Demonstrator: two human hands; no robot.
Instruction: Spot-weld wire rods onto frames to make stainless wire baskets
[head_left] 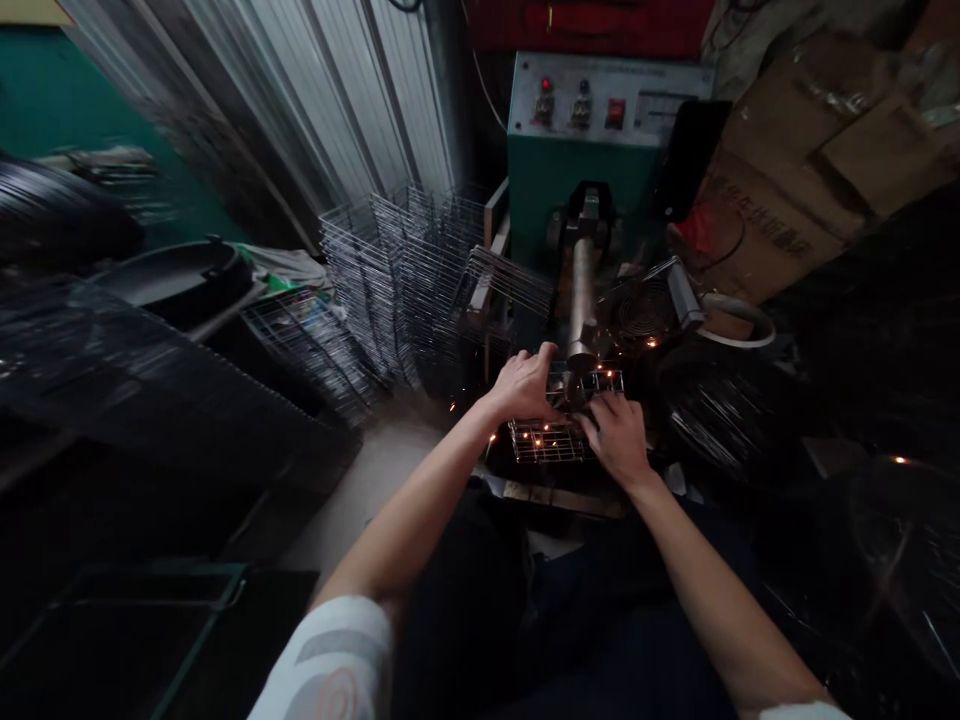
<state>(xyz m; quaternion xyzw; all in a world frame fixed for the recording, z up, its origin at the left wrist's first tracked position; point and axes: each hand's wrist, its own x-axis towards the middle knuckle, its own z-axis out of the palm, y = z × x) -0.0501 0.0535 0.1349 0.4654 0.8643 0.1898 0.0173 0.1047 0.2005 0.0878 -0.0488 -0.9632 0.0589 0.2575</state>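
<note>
A small wire mesh basket or panel (551,442) lies beneath the metal electrode rod (581,300) of a green spot welding machine (540,160). Orange sparks fly around the mesh. My left hand (526,387) grips the mesh from the left, thumb side toward the rod. From the right, my right hand (616,432) holds the same mesh, fingers curled at its edge close to the rod's tip. The contact point under the rod is partly hidden by my fingers.
Tall stacks of wire mesh panels (405,280) stand left of the machine. At right are a cardboard box (795,170), a round metal container (739,318) and a dark plastic-wrapped bundle (727,410). A black basin (180,280) sits far left.
</note>
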